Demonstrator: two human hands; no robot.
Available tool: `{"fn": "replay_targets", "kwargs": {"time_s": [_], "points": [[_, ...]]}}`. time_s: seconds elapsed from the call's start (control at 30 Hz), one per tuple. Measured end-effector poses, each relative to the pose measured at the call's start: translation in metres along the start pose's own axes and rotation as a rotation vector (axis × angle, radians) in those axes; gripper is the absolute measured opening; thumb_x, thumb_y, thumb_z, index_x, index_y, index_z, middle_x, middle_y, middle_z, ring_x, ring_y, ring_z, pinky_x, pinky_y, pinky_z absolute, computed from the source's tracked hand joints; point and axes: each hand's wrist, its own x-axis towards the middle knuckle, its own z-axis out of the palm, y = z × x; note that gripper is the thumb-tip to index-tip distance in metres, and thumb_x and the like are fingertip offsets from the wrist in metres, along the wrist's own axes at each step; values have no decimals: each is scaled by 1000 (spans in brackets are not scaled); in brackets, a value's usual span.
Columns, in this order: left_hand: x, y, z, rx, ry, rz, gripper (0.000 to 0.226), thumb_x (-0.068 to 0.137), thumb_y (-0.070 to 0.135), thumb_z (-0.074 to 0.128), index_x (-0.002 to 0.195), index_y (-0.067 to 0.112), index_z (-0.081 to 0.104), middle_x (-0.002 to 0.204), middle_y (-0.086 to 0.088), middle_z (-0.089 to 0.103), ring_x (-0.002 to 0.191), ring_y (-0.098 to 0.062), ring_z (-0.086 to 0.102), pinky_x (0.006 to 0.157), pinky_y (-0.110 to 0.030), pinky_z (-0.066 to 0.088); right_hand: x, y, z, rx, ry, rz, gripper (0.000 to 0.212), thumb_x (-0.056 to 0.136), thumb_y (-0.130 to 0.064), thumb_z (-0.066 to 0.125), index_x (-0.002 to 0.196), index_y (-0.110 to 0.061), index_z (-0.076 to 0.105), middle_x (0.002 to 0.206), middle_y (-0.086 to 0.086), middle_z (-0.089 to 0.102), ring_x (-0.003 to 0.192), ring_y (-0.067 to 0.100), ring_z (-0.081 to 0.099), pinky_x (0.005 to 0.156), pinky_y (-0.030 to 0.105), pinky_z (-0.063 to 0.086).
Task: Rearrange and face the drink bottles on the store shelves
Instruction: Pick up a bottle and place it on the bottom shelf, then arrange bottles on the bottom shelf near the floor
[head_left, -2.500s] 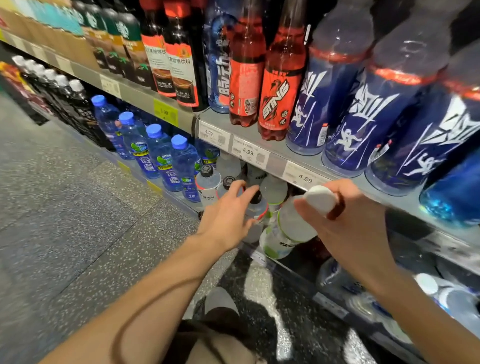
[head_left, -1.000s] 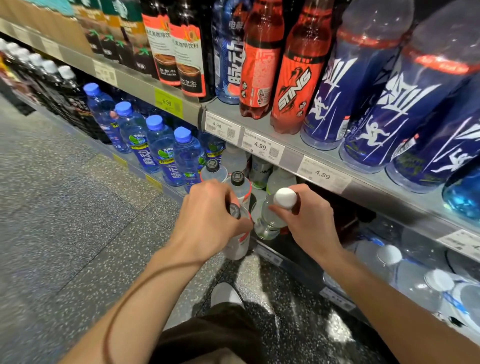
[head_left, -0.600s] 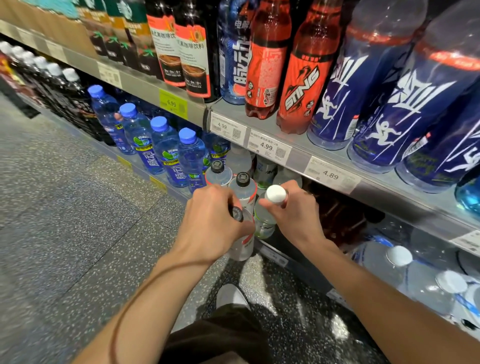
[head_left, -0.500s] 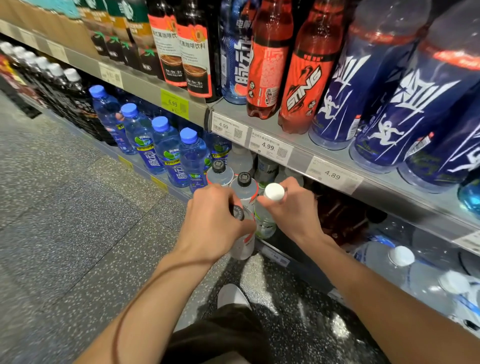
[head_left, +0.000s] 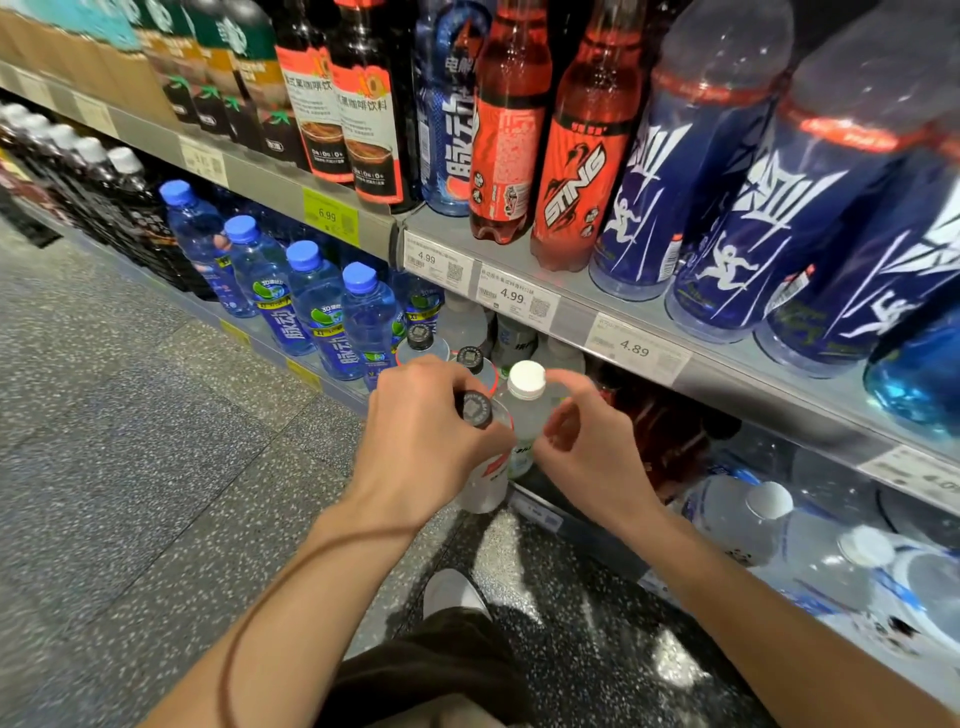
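Your left hand (head_left: 426, 441) is curled round the neck and shoulder of a black-capped bottle (head_left: 485, 478), gripping it at the front lip of the bottom shelf (head_left: 540, 512); its cap shows just past your knuckles. Your right hand (head_left: 587, 452) sits just beside the left, fingers loosely bent around a white-capped bottle (head_left: 525, 410). Whether those fingers actually press the bottle cannot be told; the thumb and forefinger appear slightly apart from it. The two bottles stand touching or nearly so, between your hands.

Directly beyond your left hand stand two more black-capped bottles (head_left: 470, 358) in a file running into the shelf. Further left of your left hand runs a row of blue-capped bottles (head_left: 363, 317), upright, labels forward. Beyond those, dark bottles with white caps (head_left: 122, 182).

To the right of your right hand, on the same bottom shelf, large clear bottles (head_left: 748, 525) with white caps stand together.

Above both hands, the upper shelf (head_left: 571, 296) carries price tags (head_left: 511, 296) reading 4.99 and 4.89, a yellow tag (head_left: 330, 215) reading 6.99, two red Sting bottles (head_left: 571, 192), and big blue bottles (head_left: 753, 218) further right.

Below your forearms, speckled floor (head_left: 130, 441) and one shoe (head_left: 452, 592).
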Motion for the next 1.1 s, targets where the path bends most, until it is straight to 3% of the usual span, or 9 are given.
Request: {"fn": "replay_targets", "kwargs": {"time_s": [0.07, 0.13, 0.33, 0.47, 0.57, 0.7, 0.87, 0.97, 1.1], "points": [[-1, 5, 0, -25, 19, 25, 25, 56, 41, 72, 70, 21, 73, 71, 4, 64, 68, -16, 61, 62, -31, 47, -20, -4, -3, 92, -192, -100, 73, 71, -10, 74, 138, -25, 49, 105, -5, 61, 92, 11, 61, 78, 25, 50], [-4, 12, 0, -52, 24, 64, 17, 60, 36, 79, 72, 24, 75, 73, 6, 65, 67, -11, 61, 61, -25, 45, -28, -7, -7, 157, -314, -115, 81, 69, -15, 78, 141, -32, 43, 125, -8, 57, 116, 13, 58, 94, 32, 50], [-16, 38, 6, -173, -21, 219, 11, 60, 27, 74, 70, 23, 77, 69, 7, 65, 70, -7, 61, 59, -13, 42, -33, -17, -37, 217, -263, -39, 71, 67, -13, 89, 128, -28, 58, 119, -17, 65, 112, -2, 60, 95, 17, 48], [-20, 55, 8, -226, -105, 285, 26, 63, 27, 82, 88, 24, 76, 84, 11, 65, 72, -1, 58, 63, -10, 39, -49, -22, -64, 178, -152, -8, 67, 60, -20, 93, 119, -30, 63, 106, -17, 70, 99, -3, 66, 83, 17, 53], [-23, 69, 10, -276, -184, 352, 56, 64, 21, 91, 115, 21, 67, 104, 8, 59, 78, -7, 57, 66, -18, 46, -65, -23, -85, 193, -37, 46, 70, 56, -21, 95, 117, -31, 61, 98, -15, 74, 90, -1, 70, 77, 23, 58], [-30, 78, 21, -256, -365, 455, 84, 67, 37, 91, 139, 25, 49, 120, 9, 54, 99, -4, 56, 84, -20, 48, -90, -23, -119, 218, 120, 64, 66, 55, -15, 97, 110, -24, 62, 94, -18, 72, 85, -2, 69, 69, 16, 53], [-48, 93, 48, -192, -578, 617, 76, 68, 43, 90, 133, 29, 53, 119, 12, 54, 110, 0, 53, 90, -20, 43, -122, -30, -169, 199, 273, 54, 64, 50, -22, 99, 102, -24, 61, 88, -18, 72, 81, 0, 70, 66, 21, 55], [-71, 128, 77, -317, -528, 576, 77, 63, 49, 92, 128, 35, 55, 120, 18, 61, 111, 2, 57, 87, -29, 49, -144, -38, -202, 186, 361, 43, 64, 48, -32, 99, 98, -21, 61, 84, -16, 72, 77, 1, 70, 64, 20, 54], [-102, 187, 101, -574, -460, 489, 79, 57, 46, 94, 127, 31, 61, 120, 8, 70, 113, -14, 66, 91, -47, 55, -172, -45, -251, 204, 462, 86, 65, 45, -30, 99, 98, -25, 61, 84, -14, 74, 76, 2, 71, 68, 26, 56]]}}
